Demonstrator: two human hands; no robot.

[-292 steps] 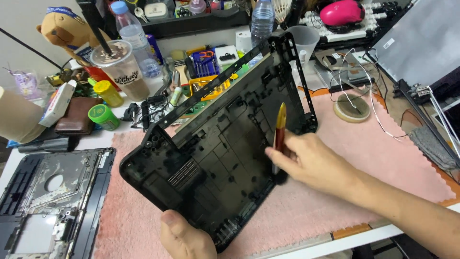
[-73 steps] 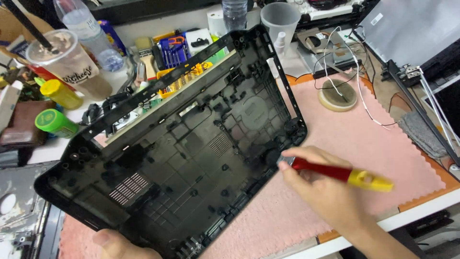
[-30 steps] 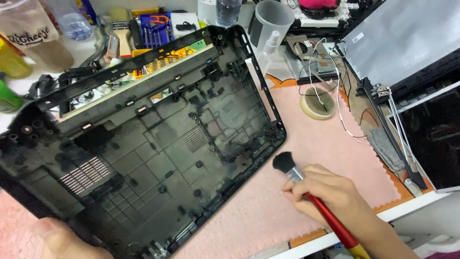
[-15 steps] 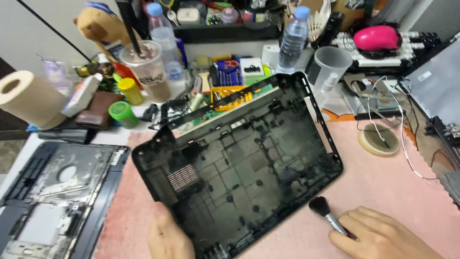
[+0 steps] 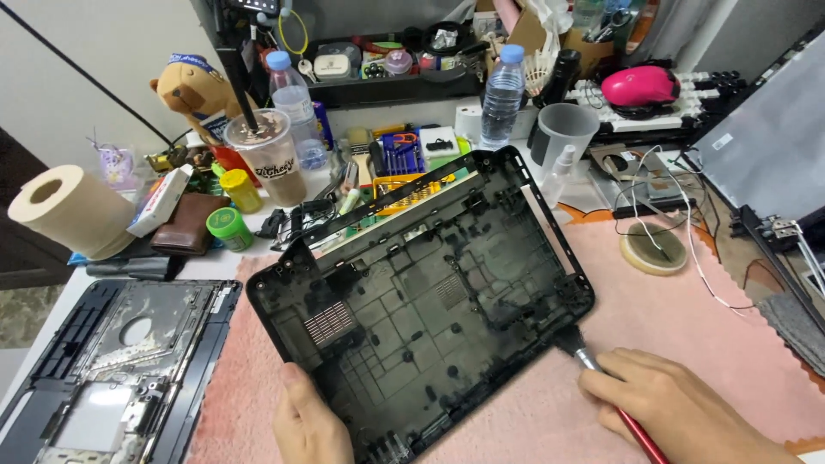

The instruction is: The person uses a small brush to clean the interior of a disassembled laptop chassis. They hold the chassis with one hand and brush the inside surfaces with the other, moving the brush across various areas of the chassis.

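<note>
At the back left of the desk stands a clear plastic cup point(image 5: 273, 159) with a dark printed label on its side and a black straw in it; behind it a clear water bottle point(image 5: 295, 103) with a blue cap; a second water bottle point(image 5: 498, 99), also blue-capped, stands near the back middle; left of the cup lies a small flat carton point(image 5: 160, 199), white with red and blue print, leaning on a brown wallet point(image 5: 184, 225); beside them a yellow jar point(image 5: 240, 190) and a green-lidded jar point(image 5: 229, 228); at the far right a grey laptop lid point(image 5: 769, 155) carries one small white sticker point(image 5: 722, 141).
</note>
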